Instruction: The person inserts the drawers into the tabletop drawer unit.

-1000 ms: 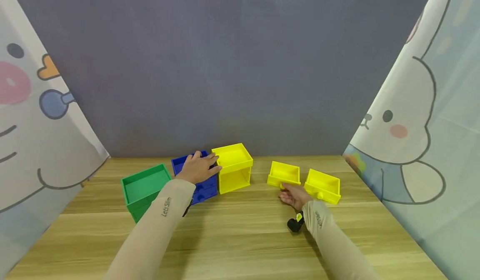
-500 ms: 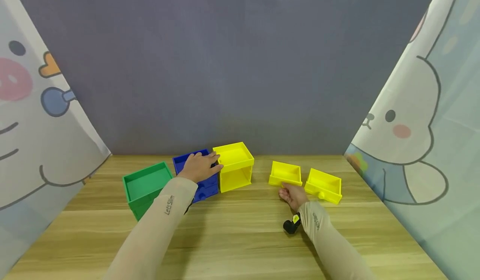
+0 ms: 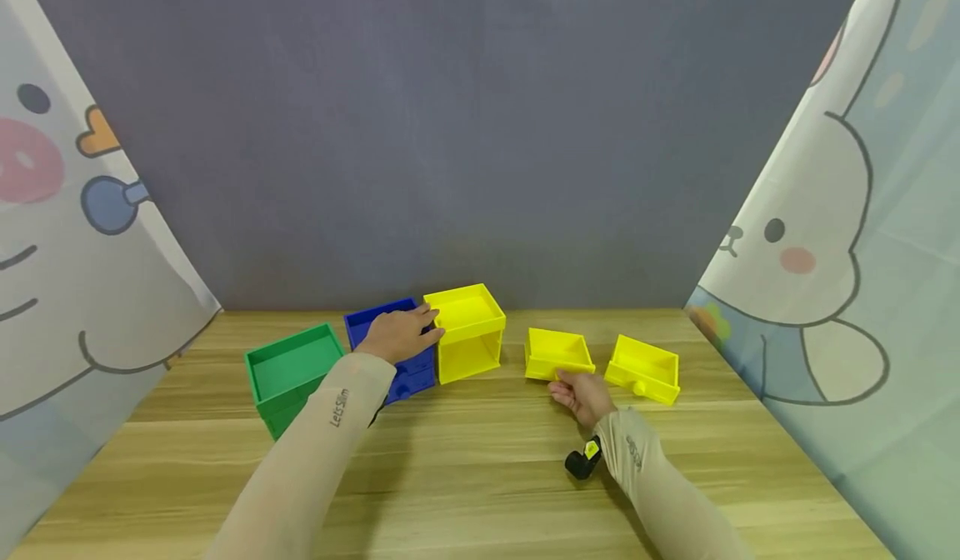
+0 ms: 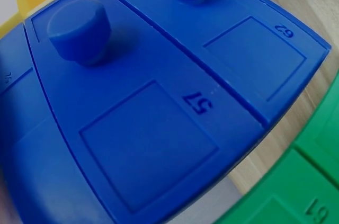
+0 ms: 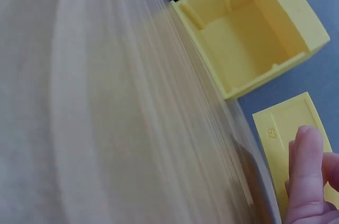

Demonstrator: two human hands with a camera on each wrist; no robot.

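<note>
In the head view, a yellow cabinet (image 3: 470, 314) with an open front stands against a blue drawer cabinet (image 3: 417, 370). My left hand (image 3: 397, 335) lies over the blue cabinet, its extended fingers reaching onto the yellow cabinet's left top edge. To the right, my right hand (image 3: 587, 397) pinches the front of a small yellow drawer (image 3: 558, 347) at its knob, which the fingers mostly cover. The right wrist view shows that drawer's numbered front (image 5: 280, 134) behind my fingers. Blue drawer fronts with round knobs (image 4: 79, 30) fill the left wrist view.
A second yellow drawer (image 3: 643, 365) lies on the wooden table (image 3: 480, 477) right of the held one. At the left is a green cabinet (image 3: 294, 367), partly hidden by my sleeve. A grey panel (image 3: 480, 143) closes off the back, with printed cloths on both sides.
My right hand has drawn the small yellow drawer leftward, nearer the yellow cabinet, and it looks tilted now. The left hand has stayed in place.
</note>
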